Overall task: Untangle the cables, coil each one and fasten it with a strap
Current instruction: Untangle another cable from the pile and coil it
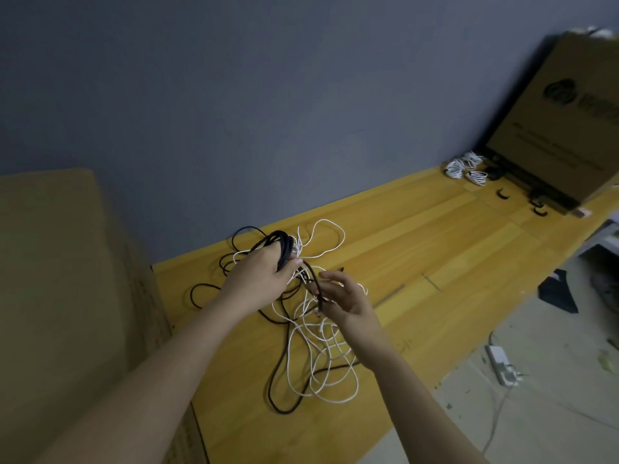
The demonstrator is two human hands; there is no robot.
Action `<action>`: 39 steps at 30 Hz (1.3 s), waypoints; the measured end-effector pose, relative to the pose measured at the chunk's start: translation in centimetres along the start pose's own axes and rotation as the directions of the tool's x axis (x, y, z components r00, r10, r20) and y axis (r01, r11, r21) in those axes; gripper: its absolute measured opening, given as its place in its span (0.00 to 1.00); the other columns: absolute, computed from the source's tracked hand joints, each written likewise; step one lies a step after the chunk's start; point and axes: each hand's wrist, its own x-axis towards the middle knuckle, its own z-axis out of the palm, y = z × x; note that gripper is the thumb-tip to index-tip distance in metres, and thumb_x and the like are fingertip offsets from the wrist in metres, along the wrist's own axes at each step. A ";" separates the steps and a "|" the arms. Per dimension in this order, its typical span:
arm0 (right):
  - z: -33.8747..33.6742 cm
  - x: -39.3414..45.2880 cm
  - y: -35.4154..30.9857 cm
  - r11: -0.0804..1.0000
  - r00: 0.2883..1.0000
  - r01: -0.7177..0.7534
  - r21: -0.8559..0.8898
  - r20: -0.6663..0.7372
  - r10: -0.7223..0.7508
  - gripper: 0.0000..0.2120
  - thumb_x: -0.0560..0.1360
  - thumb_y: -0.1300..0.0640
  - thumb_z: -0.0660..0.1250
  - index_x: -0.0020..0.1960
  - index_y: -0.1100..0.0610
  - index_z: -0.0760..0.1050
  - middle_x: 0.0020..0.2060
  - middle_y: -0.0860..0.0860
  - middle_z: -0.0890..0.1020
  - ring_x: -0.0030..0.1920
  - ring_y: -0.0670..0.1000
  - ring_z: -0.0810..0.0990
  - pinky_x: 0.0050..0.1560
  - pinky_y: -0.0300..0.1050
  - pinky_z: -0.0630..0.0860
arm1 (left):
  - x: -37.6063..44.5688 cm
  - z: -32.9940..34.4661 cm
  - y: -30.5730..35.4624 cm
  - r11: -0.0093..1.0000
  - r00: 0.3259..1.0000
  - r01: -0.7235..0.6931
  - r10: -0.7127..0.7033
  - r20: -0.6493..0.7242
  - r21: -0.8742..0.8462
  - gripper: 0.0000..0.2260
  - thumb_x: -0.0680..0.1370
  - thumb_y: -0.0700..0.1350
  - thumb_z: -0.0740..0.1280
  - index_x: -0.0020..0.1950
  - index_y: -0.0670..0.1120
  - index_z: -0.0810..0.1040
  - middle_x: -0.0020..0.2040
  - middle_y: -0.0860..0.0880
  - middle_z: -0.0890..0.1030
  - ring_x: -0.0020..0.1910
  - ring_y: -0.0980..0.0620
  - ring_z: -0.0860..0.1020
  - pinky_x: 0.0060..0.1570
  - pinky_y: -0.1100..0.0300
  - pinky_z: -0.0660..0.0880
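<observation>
In the left hand (259, 277), a black cable (284, 246) coil, gripped.

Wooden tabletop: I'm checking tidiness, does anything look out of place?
Yes. Loose black straps lie scattered beside the large cardboard box, and thin white cable sprawls tangled with black cable below both hands.

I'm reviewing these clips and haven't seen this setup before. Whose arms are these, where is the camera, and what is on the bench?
There is no machine: a person wears the camera on the head, looking down at bare arms. The left hand grips a bundle of black cable loops. The right hand pinches a dark cable end. Loose white cable lies tangled with it on the wooden bench. Far right lie coiled white cables and a cardboard box.
</observation>
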 end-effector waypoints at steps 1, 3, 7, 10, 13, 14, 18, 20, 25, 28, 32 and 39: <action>0.4 -0.1 0.2 1.000 1.000 0.012 0.026 -0.024 -0.012 0.17 0.75 0.73 0.63 0.57 0.55 0.74 0.51 0.53 0.83 0.51 0.49 0.82 0.50 0.41 0.76 | 0.0 0.0 0.0 1.000 1.000 0.006 -0.006 -0.019 -0.006 0.11 0.80 0.54 0.61 0.49 0.47 0.75 0.37 0.59 0.74 0.36 0.59 0.74 0.32 0.59 0.68; 0.8 -0.2 0.5 0.999 0.992 0.031 0.031 -0.120 -0.027 0.13 0.73 0.69 0.69 0.54 0.55 0.77 0.46 0.53 0.84 0.48 0.49 0.82 0.48 0.40 0.76 | -0.1 -0.1 0.0 1.000 0.998 0.024 -0.025 -0.061 -0.015 0.11 0.80 0.54 0.61 0.49 0.47 0.75 0.38 0.55 0.77 0.38 0.55 0.76 0.35 0.57 0.72; 0.6 -0.4 0.8 0.999 0.969 0.012 0.051 -0.246 0.001 0.07 0.73 0.64 0.70 0.48 0.55 0.79 0.36 0.51 0.84 0.43 0.49 0.83 0.43 0.36 0.76 | -0.1 -0.2 0.3 0.994 0.982 0.046 -0.063 -0.176 -0.100 0.08 0.81 0.52 0.61 0.48 0.49 0.73 0.35 0.58 0.75 0.32 0.59 0.74 0.29 0.61 0.67; 0.4 -0.6 0.5 0.998 0.974 0.017 0.068 -0.228 -0.002 0.07 0.77 0.66 0.65 0.48 0.57 0.78 0.31 0.49 0.82 0.34 0.45 0.80 0.39 0.34 0.75 | -0.1 -0.2 0.5 0.989 0.973 0.044 -0.074 -0.217 -0.139 0.09 0.81 0.53 0.60 0.50 0.49 0.73 0.34 0.52 0.76 0.30 0.54 0.75 0.28 0.57 0.70; 0.2 -1.0 0.2 1.000 0.992 0.005 -0.027 -0.129 -0.008 0.07 0.79 0.66 0.61 0.47 0.60 0.78 0.28 0.49 0.77 0.31 0.44 0.75 0.36 0.34 0.72 | -0.2 -0.3 0.8 0.988 0.969 0.028 -0.064 -0.240 -0.154 0.08 0.81 0.53 0.60 0.50 0.49 0.73 0.37 0.50 0.78 0.34 0.51 0.77 0.34 0.51 0.75; 0.2 -1.1 0.0 0.998 0.995 0.008 -0.059 -0.095 -0.013 0.08 0.79 0.65 0.60 0.46 0.61 0.78 0.28 0.49 0.75 0.30 0.44 0.73 0.36 0.34 0.71 | -0.2 -0.3 0.8 0.988 0.966 0.026 -0.064 -0.252 -0.153 0.08 0.81 0.52 0.60 0.50 0.49 0.73 0.37 0.51 0.77 0.34 0.51 0.77 0.33 0.52 0.74; -0.3 -1.2 -0.7 0.988 0.986 0.077 -0.130 -0.137 -0.095 0.12 0.81 0.63 0.57 0.44 0.59 0.77 0.26 0.48 0.74 0.31 0.44 0.72 0.37 0.31 0.71 | 0.1 -0.3 0.4 0.979 0.948 0.055 -0.113 -0.298 -0.197 0.07 0.81 0.52 0.60 0.50 0.49 0.73 0.37 0.54 0.76 0.34 0.57 0.75 0.29 0.61 0.69; -0.9 -0.9 -0.9 0.985 0.957 0.101 -0.138 -0.257 -0.134 0.13 0.82 0.62 0.55 0.44 0.58 0.77 0.26 0.47 0.74 0.30 0.44 0.72 0.36 0.31 0.71 | 0.2 -0.2 0.3 0.972 0.942 0.069 -0.137 -0.305 -0.223 0.08 0.81 0.52 0.60 0.50 0.49 0.73 0.37 0.53 0.76 0.34 0.56 0.76 0.30 0.61 0.70; -3.7 0.7 -0.7 0.970 0.827 0.069 -0.231 -0.530 -0.185 0.12 0.82 0.60 0.56 0.47 0.58 0.78 0.25 0.45 0.66 0.24 0.43 0.60 0.25 0.37 0.58 | 0.5 -0.3 -0.1 0.934 0.909 0.131 -0.246 -0.336 -0.332 0.08 0.81 0.53 0.59 0.52 0.49 0.73 0.41 0.54 0.76 0.37 0.60 0.75 0.32 0.63 0.67; -4.8 1.3 -0.8 0.817 0.812 0.069 -0.572 -0.443 -0.379 0.09 0.81 0.60 0.59 0.49 0.59 0.77 0.29 0.47 0.72 0.25 0.43 0.64 0.27 0.35 0.61 | 0.8 -0.5 -0.4 0.873 0.873 0.177 -0.353 -0.336 -0.455 0.07 0.81 0.52 0.60 0.52 0.50 0.72 0.41 0.55 0.75 0.35 0.64 0.75 0.31 0.66 0.65; -4.7 1.7 -1.3 0.623 0.846 0.145 -0.769 -0.230 -0.482 0.05 0.79 0.61 0.64 0.54 0.59 0.75 0.46 0.49 0.74 0.40 0.42 0.72 0.40 0.25 0.65 | 1.0 -1.0 -0.6 0.793 0.829 0.196 -0.448 -0.335 -0.576 0.10 0.81 0.52 0.60 0.50 0.46 0.73 0.38 0.51 0.74 0.35 0.56 0.73 0.30 0.62 0.65; -4.6 2.0 -0.7 0.580 0.844 0.017 -0.814 -0.300 -0.445 0.05 0.77 0.60 0.67 0.52 0.58 0.79 0.45 0.49 0.76 0.46 0.53 0.78 0.43 0.44 0.73 | 1.0 -1.1 -0.4 0.775 0.859 0.146 -0.408 -0.309 -0.615 0.09 0.81 0.52 0.60 0.44 0.50 0.72 0.36 0.51 0.73 0.31 0.62 0.73 0.30 0.64 0.69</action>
